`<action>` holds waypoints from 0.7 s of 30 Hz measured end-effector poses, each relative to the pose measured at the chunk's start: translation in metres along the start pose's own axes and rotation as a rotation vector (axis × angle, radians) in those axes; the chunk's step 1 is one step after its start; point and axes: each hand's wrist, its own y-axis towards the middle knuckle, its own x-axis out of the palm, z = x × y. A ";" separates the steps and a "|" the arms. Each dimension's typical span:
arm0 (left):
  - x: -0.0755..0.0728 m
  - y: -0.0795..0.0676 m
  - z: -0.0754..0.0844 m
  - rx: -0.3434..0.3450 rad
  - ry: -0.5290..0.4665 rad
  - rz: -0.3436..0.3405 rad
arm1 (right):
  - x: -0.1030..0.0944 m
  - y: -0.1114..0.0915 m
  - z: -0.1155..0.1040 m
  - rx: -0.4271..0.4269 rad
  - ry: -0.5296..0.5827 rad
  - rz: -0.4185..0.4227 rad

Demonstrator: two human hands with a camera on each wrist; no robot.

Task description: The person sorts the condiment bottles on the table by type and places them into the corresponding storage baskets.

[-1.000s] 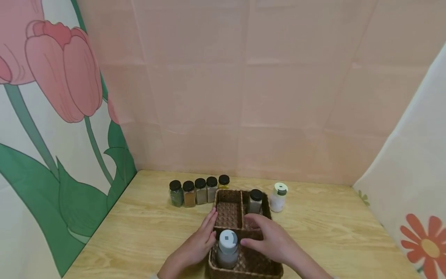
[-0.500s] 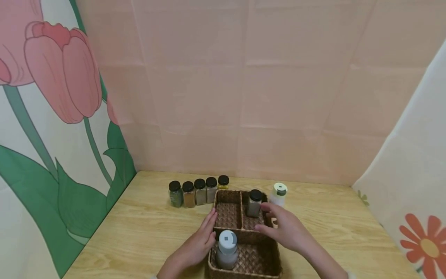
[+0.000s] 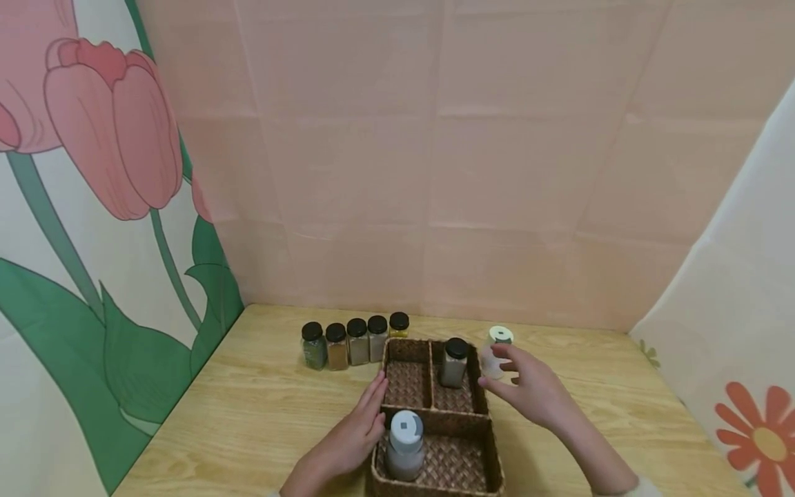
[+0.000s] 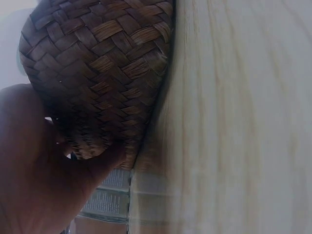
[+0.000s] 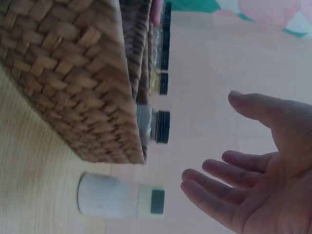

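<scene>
Far left, a hanging cloth printed with pink tulips (image 3: 114, 131), falling past the left edge of the wood-grain counter (image 3: 248, 414).

Along the counter's back edge, left of middle: a slanting row of upright black-lidded jars. Green jar (image 3: 315, 352) first, then orange-brown jar (image 3: 337, 352), then two greyish jars (image 3: 358, 348). Yellow jar (image 3: 399, 330) last, partly hidden behind the basket's back left corner.

My left hand (image 3: 348, 438) lies along the left side of the woven basket (image 3: 459, 422), fingers straight and touching that wall. Wrist view shows one fingertip against the outer weave.

Basket sits on the counter, right of its middle, the long side running away from me. Three compartments: one wide at the front, two narrower behind. In the front one, against the left wall, a grey bottle (image 3: 406, 445) stands upright under a white cap. In the back right one, a black-lidded jar (image 3: 454, 366), also upright.

My right hand (image 3: 528, 390) is off the basket's right wall, thumb and fingers spread wide, holding nothing. Nearest to it, a pale-capped bottle (image 5: 121, 196), upright on the counter just beyond the basket's back right corner; my fingers are apart from it.

Far right, another cloth with a red flower (image 3: 770, 444).
</scene>
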 end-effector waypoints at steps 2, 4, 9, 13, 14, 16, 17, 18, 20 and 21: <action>0.000 0.000 0.000 0.000 -0.001 0.000 | -0.002 0.002 0.004 0.000 -0.008 0.014; 0.000 0.000 0.000 -0.003 -0.005 -0.002 | -0.003 0.004 0.009 0.001 -0.014 0.025; 0.000 0.000 0.000 0.002 -0.006 -0.002 | -0.003 0.008 0.020 0.019 -0.024 0.031; 0.001 0.000 -0.001 0.007 0.002 0.006 | -0.003 0.010 0.027 0.032 -0.024 0.034; 0.001 0.000 -0.001 0.009 0.005 0.008 | -0.003 0.011 0.028 0.033 -0.025 0.036; 0.001 0.000 -0.002 0.010 0.006 0.011 | -0.003 0.012 0.031 0.040 -0.022 0.033; 0.002 0.000 -0.002 0.011 0.006 0.012 | -0.003 0.013 0.033 0.045 -0.024 0.031; 0.002 0.000 -0.002 0.011 0.007 0.013 | -0.003 0.014 0.035 0.052 -0.025 0.030; 0.002 0.000 -0.002 0.010 0.007 0.014 | -0.004 0.016 0.038 0.067 -0.026 0.028; 0.002 0.000 -0.002 0.010 0.007 0.014 | -0.004 0.017 0.040 0.073 -0.029 0.027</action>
